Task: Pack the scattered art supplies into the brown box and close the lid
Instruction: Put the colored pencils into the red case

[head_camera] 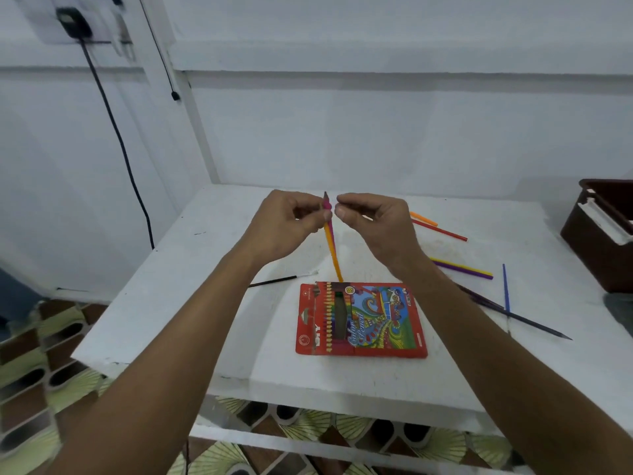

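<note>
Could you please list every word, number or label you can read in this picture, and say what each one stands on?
"Color Pencil": in script on the front of the red pencil pack, lying flat on the white table.
"18": in a small round badge near the far edge of the same pack.
A short white brand word on the pack's red strip is too blurred to read.
Nothing readable shows on the brown box or the loose pencils.

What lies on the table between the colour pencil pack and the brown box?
In the head view, purple and yellow pencils and crossed blue and dark pencils lie between the colour pencil pack and the brown box.
</note>
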Demonstrator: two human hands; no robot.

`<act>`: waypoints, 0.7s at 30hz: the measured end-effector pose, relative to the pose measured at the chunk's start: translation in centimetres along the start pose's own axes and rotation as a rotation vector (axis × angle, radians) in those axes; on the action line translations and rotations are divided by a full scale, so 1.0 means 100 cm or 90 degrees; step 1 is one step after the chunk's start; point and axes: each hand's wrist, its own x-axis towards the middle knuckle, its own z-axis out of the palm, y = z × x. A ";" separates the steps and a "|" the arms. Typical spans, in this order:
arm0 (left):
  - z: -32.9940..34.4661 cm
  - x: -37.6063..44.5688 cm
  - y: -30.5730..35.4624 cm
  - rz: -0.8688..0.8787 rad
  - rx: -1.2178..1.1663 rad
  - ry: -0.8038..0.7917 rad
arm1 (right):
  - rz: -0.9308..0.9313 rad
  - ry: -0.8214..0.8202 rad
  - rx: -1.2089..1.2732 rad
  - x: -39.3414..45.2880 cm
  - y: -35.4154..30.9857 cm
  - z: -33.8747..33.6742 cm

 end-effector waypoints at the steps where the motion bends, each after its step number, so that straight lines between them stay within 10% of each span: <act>1: -0.003 -0.005 -0.004 -0.025 -0.027 0.017 | -0.003 -0.008 -0.029 -0.004 0.004 0.001; 21: -0.026 -0.108 -0.135 -0.348 -0.480 0.145 | 0.026 -0.258 -0.436 -0.094 0.094 -0.032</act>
